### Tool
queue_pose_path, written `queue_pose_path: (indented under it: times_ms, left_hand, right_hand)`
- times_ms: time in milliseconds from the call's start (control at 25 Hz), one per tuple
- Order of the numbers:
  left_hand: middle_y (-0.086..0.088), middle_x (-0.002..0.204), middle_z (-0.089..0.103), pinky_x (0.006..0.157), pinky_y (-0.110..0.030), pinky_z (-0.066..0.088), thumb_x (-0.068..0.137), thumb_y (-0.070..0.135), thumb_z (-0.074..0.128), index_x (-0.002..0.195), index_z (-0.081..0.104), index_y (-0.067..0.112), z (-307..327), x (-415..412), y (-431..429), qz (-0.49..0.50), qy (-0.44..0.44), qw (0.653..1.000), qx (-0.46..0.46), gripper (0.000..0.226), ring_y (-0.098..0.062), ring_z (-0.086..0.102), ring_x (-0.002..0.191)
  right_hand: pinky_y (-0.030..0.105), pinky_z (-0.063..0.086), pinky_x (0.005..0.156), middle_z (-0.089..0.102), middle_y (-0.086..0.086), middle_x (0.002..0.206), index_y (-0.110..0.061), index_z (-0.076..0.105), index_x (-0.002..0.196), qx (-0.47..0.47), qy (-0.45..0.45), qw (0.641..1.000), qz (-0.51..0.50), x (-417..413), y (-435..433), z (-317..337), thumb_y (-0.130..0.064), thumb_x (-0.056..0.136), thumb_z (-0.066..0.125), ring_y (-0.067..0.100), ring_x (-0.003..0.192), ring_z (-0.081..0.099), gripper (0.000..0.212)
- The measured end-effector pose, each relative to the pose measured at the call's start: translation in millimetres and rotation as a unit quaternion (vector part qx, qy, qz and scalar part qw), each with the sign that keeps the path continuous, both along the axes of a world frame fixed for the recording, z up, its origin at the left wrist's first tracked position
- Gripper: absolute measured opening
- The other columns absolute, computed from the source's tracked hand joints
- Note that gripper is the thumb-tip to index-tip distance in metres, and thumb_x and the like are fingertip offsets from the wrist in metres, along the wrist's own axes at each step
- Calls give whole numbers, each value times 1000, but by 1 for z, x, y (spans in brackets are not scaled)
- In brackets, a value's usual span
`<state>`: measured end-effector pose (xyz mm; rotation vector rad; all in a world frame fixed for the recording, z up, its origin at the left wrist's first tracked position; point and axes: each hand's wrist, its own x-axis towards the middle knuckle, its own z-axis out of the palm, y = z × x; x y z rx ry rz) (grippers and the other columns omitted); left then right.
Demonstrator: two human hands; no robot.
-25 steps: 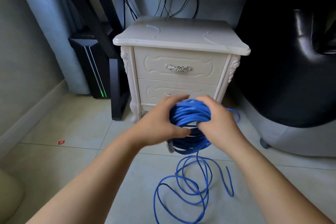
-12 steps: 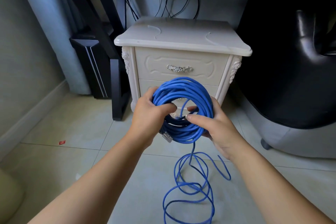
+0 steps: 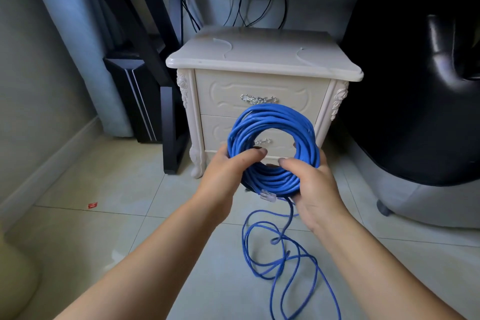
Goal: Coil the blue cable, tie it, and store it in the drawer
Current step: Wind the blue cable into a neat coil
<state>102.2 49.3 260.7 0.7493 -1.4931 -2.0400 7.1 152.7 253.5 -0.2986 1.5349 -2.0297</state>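
I grip the blue cable (image 3: 272, 138) coil upright between my left hand (image 3: 228, 174) and right hand (image 3: 311, 189), fingers curled round its lower rim so the loops stay stacked, while the loose tail (image 3: 283, 262) below my hands awaits winding.

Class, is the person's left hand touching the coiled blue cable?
Touching. The head view shows the left hand gripping the blue cable, thumb laid over the coil's lower strands.
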Motion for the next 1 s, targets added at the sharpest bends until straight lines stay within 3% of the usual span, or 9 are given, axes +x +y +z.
queue_pose_path:
  times_ms: [80, 200, 320, 400, 480, 640, 800, 1000]
  left_hand:
    - [4, 88, 68, 84, -34, 49, 70, 27, 77, 113, 62, 14, 5, 1, -6, -18, -16, 999, -35, 47, -13, 65, 85]
    - [7, 115, 66, 83, -19, 51, 72, 13, 79, 132, 53, 29, 13, 4, -11, -23, -20, 989, -145, 68, -8, 68, 94]
    - [10, 126, 56, 84, -7, 44, 71, 7, 77, 136, 49, 33, 12, 7, -8, -73, -104, 915, -382, 75, 1, 60, 102]
    - [14, 120, 56, 81, -4, 42, 71, 10, 73, 136, 47, 35, 10, 8, -3, -99, -151, 868, -463, 74, 2, 55, 99]
    - [16, 103, 60, 70, -5, 43, 70, 9, 68, 128, 52, 32, 10, 8, 0, -92, -177, 862, -466, 64, 0, 57, 86]
    - [14, 77, 62, 56, -6, 39, 69, 2, 68, 104, 57, 24, 16, 8, 2, -41, -150, 899, -410, 43, 4, 57, 63]
    - [12, 69, 64, 53, -10, 43, 69, -8, 68, 100, 62, 19, 21, 10, 2, -19, -108, 952, -286, 42, 4, 56, 53]
    - [17, 58, 60, 55, -15, 43, 70, -11, 64, 102, 66, 17, 20, 7, 0, 17, -81, 981, -175, 41, -2, 55, 55]
  right_hand:
    - [45, 57, 79, 67, 3, 85, -30, 59, 106, 38, 58, 997, -16, -7, 2, 0, 3, 75, 66, 30, 86, 68, 45]
    - [39, 54, 75, 66, -7, 84, -39, 58, 98, 148, 210, 966, 23, -11, 6, 3, -2, 67, 67, 23, 83, 65, 49]
    - [31, 51, 75, 67, -12, 92, -42, 57, 102, 237, 348, 905, 65, -6, 9, 6, -3, 69, 65, 14, 87, 63, 52]
    - [32, 52, 80, 65, -13, 102, -43, 56, 113, 280, 420, 859, 86, -2, 10, 6, -7, 68, 65, 14, 93, 61, 58]
    - [35, 52, 82, 64, -16, 104, -43, 55, 115, 282, 434, 850, 93, 0, 11, 7, -7, 69, 66, 12, 94, 60, 60]
    - [33, 55, 81, 66, -9, 94, -48, 49, 124, 220, 357, 900, 119, -6, 16, 15, -10, 72, 74, 9, 85, 64, 69]
    - [34, 54, 91, 70, -2, 115, -41, 59, 123, 127, 233, 943, 200, -17, 23, 18, -25, 66, 83, 14, 100, 70, 64]
    - [38, 55, 87, 74, 2, 110, -31, 66, 118, 78, 162, 962, 207, -23, 26, 24, -44, 71, 73, 18, 97, 72, 49]
